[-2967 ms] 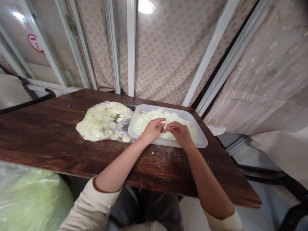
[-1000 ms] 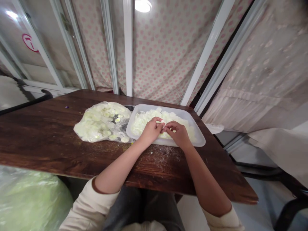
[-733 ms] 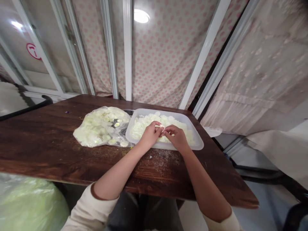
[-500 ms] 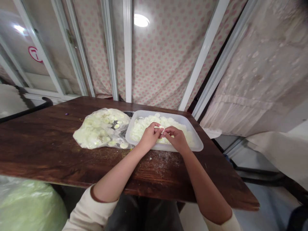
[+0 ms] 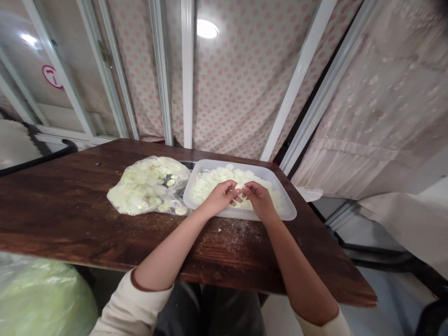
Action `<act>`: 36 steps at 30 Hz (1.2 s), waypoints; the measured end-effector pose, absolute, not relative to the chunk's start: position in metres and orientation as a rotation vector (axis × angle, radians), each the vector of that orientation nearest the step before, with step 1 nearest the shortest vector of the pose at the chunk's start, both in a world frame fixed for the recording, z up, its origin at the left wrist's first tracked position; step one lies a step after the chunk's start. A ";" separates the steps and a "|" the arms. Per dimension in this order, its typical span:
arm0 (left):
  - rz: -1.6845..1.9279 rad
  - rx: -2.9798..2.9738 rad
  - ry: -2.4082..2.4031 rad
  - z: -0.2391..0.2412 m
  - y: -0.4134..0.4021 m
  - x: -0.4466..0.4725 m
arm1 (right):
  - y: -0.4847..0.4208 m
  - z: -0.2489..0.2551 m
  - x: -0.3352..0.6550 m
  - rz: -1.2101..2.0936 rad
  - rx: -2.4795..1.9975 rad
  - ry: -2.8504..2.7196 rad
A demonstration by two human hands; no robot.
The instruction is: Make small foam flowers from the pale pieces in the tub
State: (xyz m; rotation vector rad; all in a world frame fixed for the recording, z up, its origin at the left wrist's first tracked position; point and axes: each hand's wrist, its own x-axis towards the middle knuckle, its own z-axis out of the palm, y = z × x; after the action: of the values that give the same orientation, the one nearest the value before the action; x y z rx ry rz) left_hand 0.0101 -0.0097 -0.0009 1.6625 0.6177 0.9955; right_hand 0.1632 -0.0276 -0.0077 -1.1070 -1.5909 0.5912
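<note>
A translucent plastic tray [image 5: 290, 212] on the dark wooden table [image 5: 70, 210] holds a heap of small pale white pieces [image 5: 210, 179]. Over the tray's near side, my left hand [image 5: 220, 198] and my right hand [image 5: 258, 200] meet fingertip to fingertip. Both hands pinch a small white piece [image 5: 240, 186] between them. Left of the tray lies a clear plastic bag [image 5: 149, 186] full of pale yellow-white pieces.
White crumbs dust the table [image 5: 238, 228] in front of the tray. A large bag of pale green material [image 5: 42, 298] sits low at the left, below the table edge. Polka-dot curtains and window frames stand behind the table. A black bar [image 5: 42, 156] runs at the far left.
Both hands have stayed over the tray's near side, working the small white piece between their fingertips. The view shifted slightly; nothing else moved.
</note>
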 end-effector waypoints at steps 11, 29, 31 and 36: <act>1.120 1.559 0.797 0.002 -0.014 0.015 | -0.031 -0.004 0.162 0.515 -1.132 -1.663; 1.018 2.054 0.838 0.004 -0.025 0.009 | -0.040 -0.005 0.157 0.446 -1.110 -1.784; 1.078 2.093 0.917 0.003 -0.024 0.010 | -0.042 -0.004 0.156 0.417 -1.109 -1.837; 1.138 2.167 1.046 -0.001 -0.023 0.014 | -0.045 -0.003 0.153 0.330 -1.163 -1.958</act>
State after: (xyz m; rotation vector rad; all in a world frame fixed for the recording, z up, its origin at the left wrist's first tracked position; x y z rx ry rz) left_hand 0.0139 -0.0228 -0.0013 2.1672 1.0462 1.1376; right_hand 0.1534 -0.0447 -0.0026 -1.1631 -1.9578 0.3301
